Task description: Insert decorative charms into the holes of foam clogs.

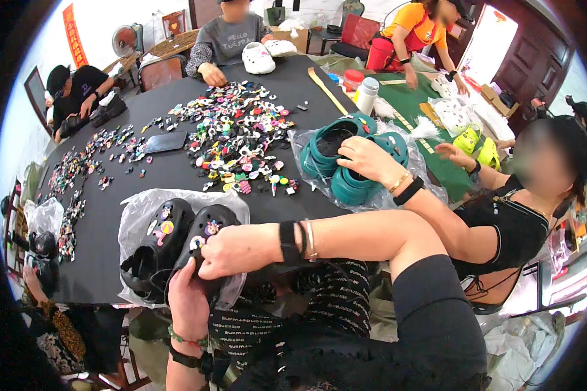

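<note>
Two black clogs sit side by side on a clear plastic bag (236,203) at the table's near edge. The left clog (143,251) bears several colourful charms on its upper. On the right clog (205,218), charms show beside my right hand. My left hand (188,296) grips this right clog at its near side, thumb up along the edge. My right hand (231,253) is closed over the same clog's upper, its fingertips bent down against it by a pale round charm (197,242). Whatever its fingers pinch is hidden.
Heaps of small colourful charms (238,140) cover the middle of the black table (274,212). A dark phone (165,142) lies among them. At right, a co-worker's hand (365,159) rests on teal clogs (355,189). Another person handles white clogs (258,58) at the far side.
</note>
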A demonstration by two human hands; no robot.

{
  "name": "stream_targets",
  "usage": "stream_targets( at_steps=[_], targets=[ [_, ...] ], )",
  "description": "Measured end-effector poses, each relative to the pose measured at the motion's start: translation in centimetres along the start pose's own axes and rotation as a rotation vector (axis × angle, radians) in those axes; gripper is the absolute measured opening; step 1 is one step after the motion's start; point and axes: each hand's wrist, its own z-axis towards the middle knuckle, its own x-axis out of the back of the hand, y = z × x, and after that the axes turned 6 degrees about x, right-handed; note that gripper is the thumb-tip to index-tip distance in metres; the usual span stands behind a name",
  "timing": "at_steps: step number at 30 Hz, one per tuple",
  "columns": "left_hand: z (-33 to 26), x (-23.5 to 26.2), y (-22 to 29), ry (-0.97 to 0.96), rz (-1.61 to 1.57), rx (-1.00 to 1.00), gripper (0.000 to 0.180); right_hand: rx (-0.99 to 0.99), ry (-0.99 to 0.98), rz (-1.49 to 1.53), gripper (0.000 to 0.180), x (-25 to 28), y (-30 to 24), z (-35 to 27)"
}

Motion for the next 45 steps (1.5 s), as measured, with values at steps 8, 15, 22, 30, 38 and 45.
stream_targets(
  at_steps=[8,15,22,30,38,45],
  targets=[
    [0.3,-0.8,0.0,0.058,0.125,0.020,0.028,-0.498,0.179,0.025,0.024,1.8,1.4,-3.9],
    [-0.6,-1.4,1.7,0.049,0.180,0.119,0.033,-0.762,-0.005,-0.170,0.026,1.6,6.0,-9.9],
    [-2.1,-1.0,3.5,-0.005,1.141,-0.147,0.030,-0.896,-0.177,-0.301,0.018,-0.2,8.4,-14.3],
    [-4.8,-0.5,4.7,0.279,1.520,-0.628,0.020,-0.967,0.107,-0.179,0.031,1.2,7.0,-9.5],
    [-4.5,-0.5,8.0,0.862,1.668,-1.125,0.029,-0.426,0.179,0.117,0.071,-2.2,2.8,-2.8],
    [-0.3,2.8,5.7,0.449,1.701,-0.645,0.014,-0.510,0.045,0.110,0.071,-1.3,1.8,-1.5]
  ],
)
